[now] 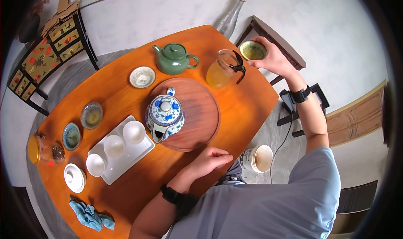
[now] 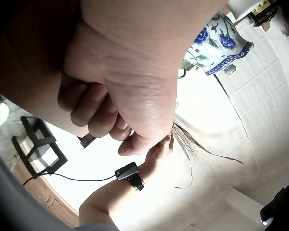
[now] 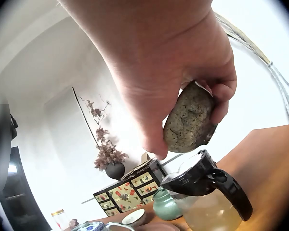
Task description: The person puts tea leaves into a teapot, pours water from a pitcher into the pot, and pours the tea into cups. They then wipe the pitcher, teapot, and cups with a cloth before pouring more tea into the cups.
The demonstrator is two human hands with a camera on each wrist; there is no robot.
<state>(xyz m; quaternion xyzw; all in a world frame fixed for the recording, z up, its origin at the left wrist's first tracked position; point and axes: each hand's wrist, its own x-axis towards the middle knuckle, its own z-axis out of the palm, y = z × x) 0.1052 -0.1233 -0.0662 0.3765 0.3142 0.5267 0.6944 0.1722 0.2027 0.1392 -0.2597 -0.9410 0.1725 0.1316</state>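
Observation:
My right hand [image 1: 273, 58] pinches a speckled green cup [image 1: 253, 50] by its side, with yellowish liquid in it, above the table's right end. The right wrist view shows the thumb and fingers of that hand [image 3: 183, 72] on either side of the cup [image 3: 190, 118], over a glass pitcher [image 3: 212, 211] with a black handle. That pitcher [image 1: 220, 73] holds yellow liquid. My left hand [image 1: 208, 161] holds nothing, its fingers loosely curled near the table's front edge, beside a round wooden tray [image 1: 201, 113]. On the tray stands a blue-and-white teapot [image 1: 166, 113].
A green teapot [image 1: 173, 59] and a pale cup [image 1: 142, 77] are at the back. To the left are a white tray [image 1: 121, 165] with white cups, two dark cups, a lidded white bowl [image 1: 74, 178], jars and a blue cloth [image 1: 90, 215]. A bucket [image 1: 257, 158] stands beyond the front edge.

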